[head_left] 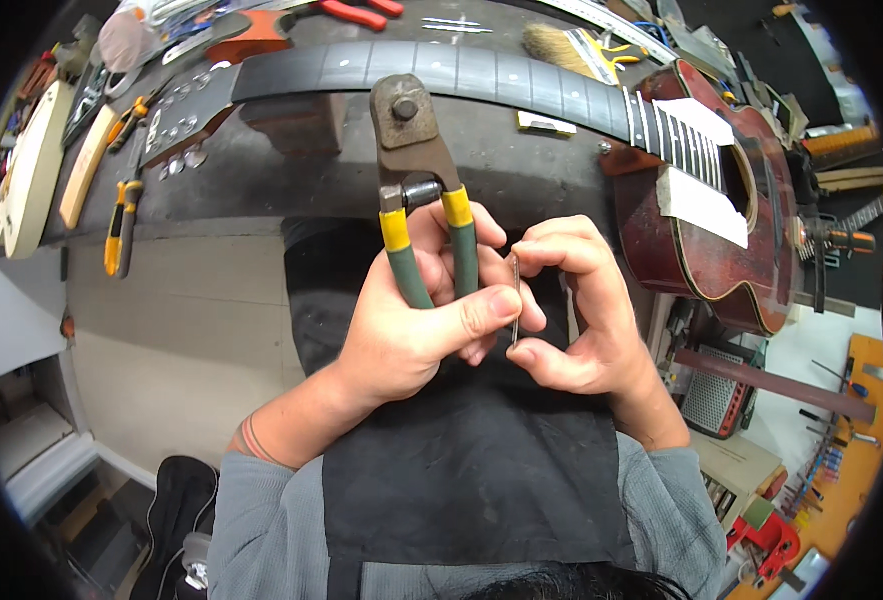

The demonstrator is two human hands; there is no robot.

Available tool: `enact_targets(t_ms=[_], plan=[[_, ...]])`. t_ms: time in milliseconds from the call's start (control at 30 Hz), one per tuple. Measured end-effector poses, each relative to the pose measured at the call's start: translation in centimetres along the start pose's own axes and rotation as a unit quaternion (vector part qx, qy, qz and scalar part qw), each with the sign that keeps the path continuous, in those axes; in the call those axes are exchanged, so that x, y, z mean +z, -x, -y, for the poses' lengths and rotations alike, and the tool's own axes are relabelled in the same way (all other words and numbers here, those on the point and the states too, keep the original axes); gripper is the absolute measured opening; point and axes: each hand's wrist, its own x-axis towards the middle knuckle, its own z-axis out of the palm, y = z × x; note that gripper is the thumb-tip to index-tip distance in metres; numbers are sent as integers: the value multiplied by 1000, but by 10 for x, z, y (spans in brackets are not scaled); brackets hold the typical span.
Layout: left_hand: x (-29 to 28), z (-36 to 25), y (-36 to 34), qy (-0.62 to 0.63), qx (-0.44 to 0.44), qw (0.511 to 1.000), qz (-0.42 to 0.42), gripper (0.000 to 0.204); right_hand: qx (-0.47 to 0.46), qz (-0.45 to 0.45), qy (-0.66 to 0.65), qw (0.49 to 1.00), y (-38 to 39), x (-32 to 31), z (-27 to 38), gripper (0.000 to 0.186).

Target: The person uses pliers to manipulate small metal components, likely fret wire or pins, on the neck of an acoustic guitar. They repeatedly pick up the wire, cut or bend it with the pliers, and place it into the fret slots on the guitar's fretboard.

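Upright in my left hand (391, 345) is a pair of pliers (408, 125) with a worn metal head and green-and-yellow handles; my fingers pass around and between the handles. My right hand (596, 320) pinches a short, thin piece of fret wire (516, 290) lengthwise between thumb and forefinger, and my left thumb presses against its side. Beyond my hands lies a dark red acoustic guitar (651, 235), its dark fretboard (511, 80) running leftward across the bench. Metal frets stand near the body end, with white tape (701, 208) beside them. The pliers' head overlaps part of the neck.
A wooden block (296, 125) sits under the neck near the headstock (189, 128). Yellow-and-black pliers (121, 230) lie at the bench's left edge. A brush (571, 52) and a red-handled tool (359, 14) lie behind the neck. A clamp (836, 237) stands by the guitar body.
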Motion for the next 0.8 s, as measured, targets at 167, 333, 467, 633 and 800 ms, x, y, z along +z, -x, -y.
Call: enact_targets(t_ms=[167,333,467,633,800], plan=[[-12,1,-17,-106,-18,994,36,37,31,-35,128,991,-12,-45,15,74],[-48,-14,-60,-575,298,747,148,52,45,15,366,929,-61,-112,31,70],[-60,-15,-86,-633,312,680,197,43,90,75,427,897,-90,-125,24,70],[-70,-19,-102,-650,224,693,219,45,121,144,490,851,-114,-128,18,67],[-73,-29,-105,-630,203,701,266,39,147,189,495,835,-120,-133,17,66]])
